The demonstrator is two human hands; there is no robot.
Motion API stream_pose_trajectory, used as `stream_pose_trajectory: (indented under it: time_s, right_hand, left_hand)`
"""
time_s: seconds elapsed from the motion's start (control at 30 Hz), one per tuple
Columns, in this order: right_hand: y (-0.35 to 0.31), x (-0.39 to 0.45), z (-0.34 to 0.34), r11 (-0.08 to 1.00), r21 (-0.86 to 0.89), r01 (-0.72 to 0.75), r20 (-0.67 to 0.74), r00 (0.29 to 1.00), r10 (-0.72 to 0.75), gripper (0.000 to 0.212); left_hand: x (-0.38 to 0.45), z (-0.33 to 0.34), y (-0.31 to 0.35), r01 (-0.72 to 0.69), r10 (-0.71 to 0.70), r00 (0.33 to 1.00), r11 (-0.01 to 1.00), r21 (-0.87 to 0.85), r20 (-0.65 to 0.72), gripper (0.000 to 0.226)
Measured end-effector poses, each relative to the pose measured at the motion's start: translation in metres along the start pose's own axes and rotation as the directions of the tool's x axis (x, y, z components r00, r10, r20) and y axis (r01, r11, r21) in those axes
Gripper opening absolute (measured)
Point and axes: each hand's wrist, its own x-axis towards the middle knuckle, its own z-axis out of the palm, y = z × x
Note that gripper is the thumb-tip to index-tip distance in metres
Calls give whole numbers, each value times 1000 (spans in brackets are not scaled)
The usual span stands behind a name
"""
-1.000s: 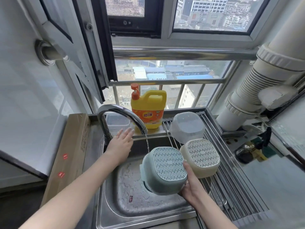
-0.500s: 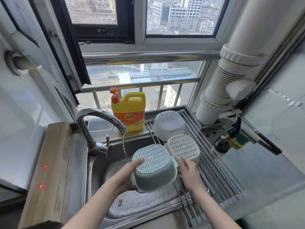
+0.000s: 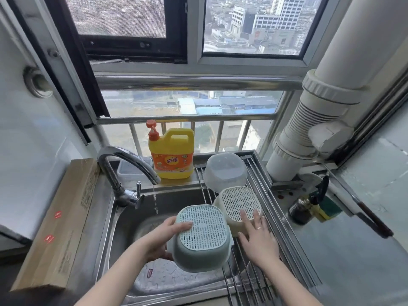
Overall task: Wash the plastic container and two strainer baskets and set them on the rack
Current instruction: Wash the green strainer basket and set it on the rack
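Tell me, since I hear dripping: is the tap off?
Not fully: a thin broken trickle of drops falls from the faucet spout into the sink. Lever position cannot be read.

Left hand curled in a grip (thumb forward); right hand flat.

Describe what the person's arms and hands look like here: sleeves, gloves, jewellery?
Both forearms are bare with no sleeves in view, and neither hand wears a glove. The right hand has a thin ring on one finger. The left hand shows no ring or watch.
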Motion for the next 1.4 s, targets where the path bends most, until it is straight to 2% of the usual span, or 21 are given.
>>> stream_pose_trajectory:
  time_s: [0.1, 0.17, 0.23, 0.27, 0.3, 0.37, 0.4, 0.47, 0.53, 0.6, 0.7, 0.83, 0.87, 0.93, 1.0, 1.1, 1.2, 1.33, 1.4]
  right_hand:
    - [2, 3, -4, 994, 100, 49, 3, 999, -50, 70]
    - [7, -2, -8, 961, 270, 66, -160, 987, -22, 63]
    - [19, -9, -15, 867, 488, 105, -315, 947, 63, 48]
    - [24, -12, -18, 800, 590, 110, -305, 948, 94, 41]
    - [28, -15, -20, 725, 682, 95, -238, 966, 97, 37]
    - [34, -17, -20, 584, 811, 9, -9, 1000, -2, 37]
    - [37, -18, -19, 552, 833, -31, 94, 992, -85, 40]
    - [39, -17, -18, 577, 816, -44, 205, 954, -217, 53]
    - [43, -15, -15, 600, 799, -37, 236, 937, -256, 67]
    - [50, -13, -13, 613, 790, -22, 240, 931, -276, 70]
    - [67, -9, -13, 642, 767, 15, 211, 939, -273, 74]
    - [88, -7, -17, 686, 727, 12, 208, 949, -237, 81]
    - [92, -7, -17, 689, 725, -5, 219, 950, -224, 85]
    - [98, -9, -18, 708, 706, -16, 237, 948, -215, 93]
    - [99, -12, -19, 740, 673, 1, 241, 945, -221, 87]
    - [101, -11, -16, 754, 657, -16, 256, 945, -203, 70]
    - [104, -9, -11, 787, 616, -31, 274, 945, -177, 69]
    - [99, -8, -7, 859, 511, 12, 232, 961, -152, 75]
    - [96, -8, -6, 921, 382, 76, 101, 987, -123, 68]
  left_hand:
    - [2, 6, -2, 0, 0, 1000, 1000, -20, -9, 71]
    - [2, 14, -2, -4, 4, 1000, 1000, -21, -5, 69]
    - [0, 24, -1, -10, 11, 1000, 999, -37, 5, 62]
    - [0, 28, -2, -10, 10, 1000, 999, -46, 17, 59]
    - [-1, 31, -3, -7, 9, 999, 999, -51, 38, 61]
    - [0, 40, -7, 3, 0, 998, 999, -51, 62, 74]
    - [0, 45, -8, 10, -7, 998, 999, -47, 62, 82]
    - [2, 57, -9, 17, -15, 998, 1000, -23, 60, 91]
    - [0, 69, -8, 35, -38, 997, 998, 57, 60, 90]
    - [-1, 77, -8, 75, -87, 995, 974, 213, 50, 88]
    - [3, 88, -12, 102, -110, 994, 957, 272, 15, 88]
    - [8, 105, -12, 90, -102, 994, 955, 281, 26, 51]
    - [10, 107, -12, 98, -113, 993, 949, 300, 34, 48]
    - [15, 108, -12, 106, -117, 993, 931, 349, 11, 63]
    - [19, 111, -14, 119, -110, 993, 910, 397, -46, 79]
    - [18, 120, -12, 124, -87, 991, 866, 485, -98, 81]
    - [18, 128, -10, 135, -74, 989, 812, 567, -129, 85]
    - [27, 127, -17, 115, -43, 989, 827, 550, -142, 66]
    - [23, 127, -16, 116, -52, 989, 856, 503, -140, 54]
